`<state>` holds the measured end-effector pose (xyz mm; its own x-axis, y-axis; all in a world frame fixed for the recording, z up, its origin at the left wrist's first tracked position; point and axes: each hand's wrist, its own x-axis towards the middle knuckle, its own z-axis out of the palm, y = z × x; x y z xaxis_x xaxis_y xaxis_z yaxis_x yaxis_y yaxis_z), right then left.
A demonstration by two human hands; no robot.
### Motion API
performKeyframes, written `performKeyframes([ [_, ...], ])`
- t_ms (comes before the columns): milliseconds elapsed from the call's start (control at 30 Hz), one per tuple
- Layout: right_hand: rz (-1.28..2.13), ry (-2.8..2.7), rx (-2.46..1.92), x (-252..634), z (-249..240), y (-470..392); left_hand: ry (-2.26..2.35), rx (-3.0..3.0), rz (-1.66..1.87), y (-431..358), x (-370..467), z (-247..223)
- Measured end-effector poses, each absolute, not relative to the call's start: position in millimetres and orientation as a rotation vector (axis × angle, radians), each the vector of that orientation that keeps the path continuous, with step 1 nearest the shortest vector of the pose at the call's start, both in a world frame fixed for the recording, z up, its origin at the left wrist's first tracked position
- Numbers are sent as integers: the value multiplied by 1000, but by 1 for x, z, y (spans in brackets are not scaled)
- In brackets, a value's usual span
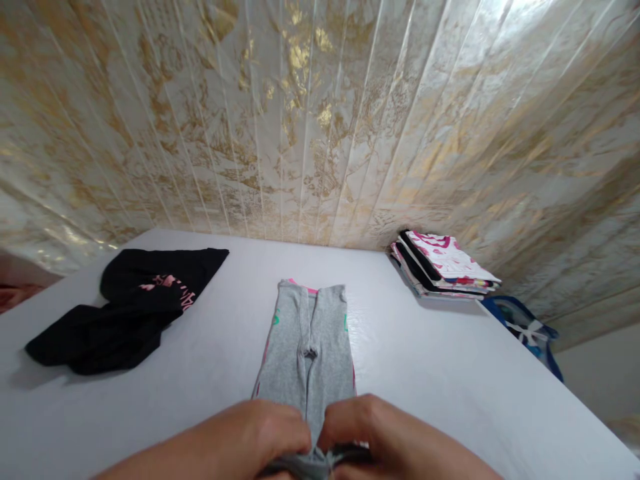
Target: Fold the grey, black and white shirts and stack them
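A pair of grey pants (pixel 330 333) lies stretched out on the white table, waist end away from me, with pink at the waistband and along the sides and green marks near the hips. At the near end, my left hand (pixel 265 433) pinches the lower part of one leg. Close beside it, my right hand (pixel 370 430) grips the other leg's lower part. Both hands are closed on the fabric, and the cloth bunches up between them. The hems are partly hidden by my fingers and the bottom edge of the view.
A black garment with pink print (pixel 150 293) lies loosely on the table's left. A stack of folded clothes (pixel 445 263) sits at the back right. Past the right edge is a blue-trimmed clear bag (pixel 525 333). A gold-patterned curtain (pixel 300 120) hangs behind the white table (pixel 425 373).
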<state>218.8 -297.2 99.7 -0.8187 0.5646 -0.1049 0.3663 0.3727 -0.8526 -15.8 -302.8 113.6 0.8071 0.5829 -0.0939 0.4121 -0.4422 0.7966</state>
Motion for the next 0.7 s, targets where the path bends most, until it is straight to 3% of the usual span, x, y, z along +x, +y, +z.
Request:
performKeyframes([
  [133,1262,-2481,-995,214,126,-237,887,2137,206,-242,-13,137],
  [300,844,-2537,-1196,207,136,-146,1057,2450,295,-146,-6,132],
  [533,293,-2546,-1434,191,94,-75,1267,2606,350,-71,1,96],
  [700,143,-2508,-1531,190,54,-61,1327,2431,503,-51,-1,55],
])
